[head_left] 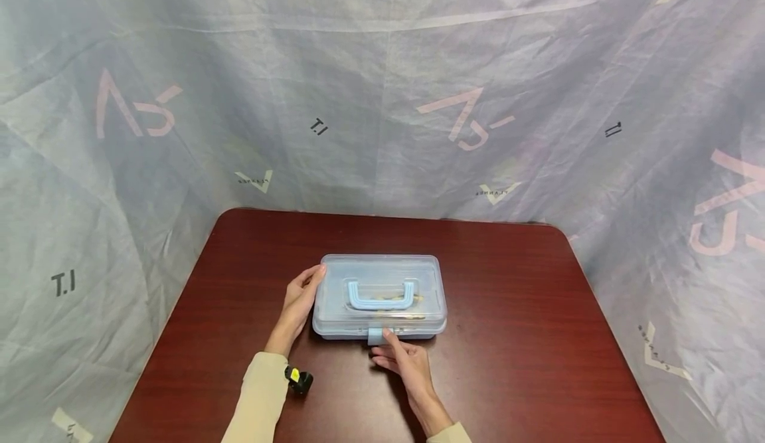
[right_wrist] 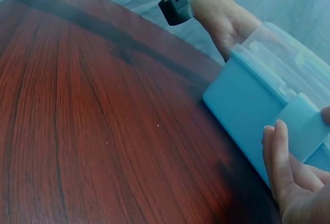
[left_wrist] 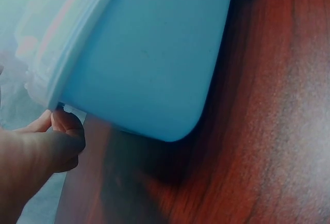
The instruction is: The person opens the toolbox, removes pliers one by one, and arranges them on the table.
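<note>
A blue plastic storage box (head_left: 335, 327) with a clear lid (head_left: 382, 267) and a light blue carry handle (head_left: 380, 304) sits on the table, its lid down. My left hand (head_left: 299, 303) grips the lid's edge at the box's left end; curled fingers (left_wrist: 67, 126) show at the rim in the left wrist view. At the front, my right hand (head_left: 409, 366) has its thumb on the blue latch (right_wrist: 303, 126) and its other fingers lower down, in front of the box wall. Something yellowish shows blurred through the lid.
The dark red wooden table (head_left: 514, 337) extends around the box on all sides. Grey printed cloth (head_left: 382, 97) hangs behind and along both sides of it. A small black camera (head_left: 300, 382) is strapped at the left wrist.
</note>
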`<state>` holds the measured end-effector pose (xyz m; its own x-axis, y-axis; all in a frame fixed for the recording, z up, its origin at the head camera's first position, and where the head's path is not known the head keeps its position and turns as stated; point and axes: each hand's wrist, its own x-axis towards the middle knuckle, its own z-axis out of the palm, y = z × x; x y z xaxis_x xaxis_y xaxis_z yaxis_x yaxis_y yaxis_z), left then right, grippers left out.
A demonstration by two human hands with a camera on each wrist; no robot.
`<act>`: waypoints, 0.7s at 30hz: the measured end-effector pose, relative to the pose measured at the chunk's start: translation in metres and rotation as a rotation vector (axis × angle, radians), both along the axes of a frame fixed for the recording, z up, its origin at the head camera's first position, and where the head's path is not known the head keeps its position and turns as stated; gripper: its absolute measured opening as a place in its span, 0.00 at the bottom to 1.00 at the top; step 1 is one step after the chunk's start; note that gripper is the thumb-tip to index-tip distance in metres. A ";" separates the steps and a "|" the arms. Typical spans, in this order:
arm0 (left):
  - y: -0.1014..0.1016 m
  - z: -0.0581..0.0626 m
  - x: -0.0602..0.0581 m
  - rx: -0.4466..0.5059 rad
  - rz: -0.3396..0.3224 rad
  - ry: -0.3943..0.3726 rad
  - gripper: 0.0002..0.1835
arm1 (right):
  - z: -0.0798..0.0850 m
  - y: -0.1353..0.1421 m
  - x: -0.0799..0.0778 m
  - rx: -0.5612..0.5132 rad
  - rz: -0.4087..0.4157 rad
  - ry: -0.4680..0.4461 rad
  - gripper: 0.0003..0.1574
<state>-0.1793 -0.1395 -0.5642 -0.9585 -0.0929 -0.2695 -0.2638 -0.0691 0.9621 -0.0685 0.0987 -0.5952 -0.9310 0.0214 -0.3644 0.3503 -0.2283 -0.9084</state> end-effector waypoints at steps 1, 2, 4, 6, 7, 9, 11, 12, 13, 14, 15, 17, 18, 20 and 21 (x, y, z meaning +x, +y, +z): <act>0.000 0.001 0.000 0.005 0.000 -0.004 0.32 | -0.004 0.000 -0.001 0.005 -0.004 -0.010 0.39; 0.000 0.003 0.001 0.010 -0.003 -0.005 0.31 | -0.008 0.001 -0.001 0.000 -0.009 -0.023 0.40; 0.000 0.010 0.003 0.007 -0.009 -0.001 0.31 | -0.017 0.002 -0.003 -0.004 -0.015 -0.051 0.42; 0.001 0.014 0.005 0.003 -0.017 0.003 0.30 | -0.022 0.003 -0.004 -0.015 -0.024 -0.062 0.44; 0.001 0.015 0.005 0.002 -0.017 0.005 0.30 | -0.023 0.003 -0.004 -0.020 -0.026 -0.065 0.45; 0.001 0.015 0.005 -0.001 -0.016 0.007 0.30 | -0.025 0.003 -0.005 -0.030 -0.025 -0.068 0.47; -0.001 0.009 0.002 0.001 -0.007 0.006 0.30 | -0.024 0.003 -0.005 -0.037 -0.014 -0.073 0.47; -0.001 0.007 0.001 -0.002 -0.002 0.010 0.31 | -0.023 0.004 -0.005 -0.041 -0.001 -0.067 0.47; -0.001 0.004 0.000 0.000 0.005 0.013 0.31 | -0.021 0.005 -0.004 -0.045 0.014 -0.061 0.46; -0.001 0.002 0.000 -0.006 0.009 0.017 0.31 | -0.019 0.006 -0.004 -0.049 0.034 -0.048 0.44; -0.001 0.000 -0.001 -0.013 0.014 0.019 0.32 | -0.016 0.006 -0.003 -0.050 0.060 -0.015 0.42; -0.001 -0.002 -0.001 -0.019 0.017 0.024 0.32 | -0.010 0.009 -0.001 -0.048 0.113 0.037 0.37; -0.001 -0.003 -0.001 -0.021 0.016 0.026 0.33 | -0.007 0.010 0.000 -0.052 0.136 0.063 0.33; 0.000 -0.004 -0.001 -0.023 0.014 0.024 0.33 | -0.002 0.013 0.002 -0.067 0.180 0.102 0.27; 0.000 -0.004 0.000 -0.023 0.014 0.022 0.33 | 0.001 0.014 0.002 -0.079 0.198 0.112 0.25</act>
<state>-0.1797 -0.1393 -0.5686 -0.9627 -0.1124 -0.2460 -0.2417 -0.0507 0.9690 -0.0664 0.1132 -0.5947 -0.9490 -0.1899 -0.2518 0.2932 -0.2367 -0.9263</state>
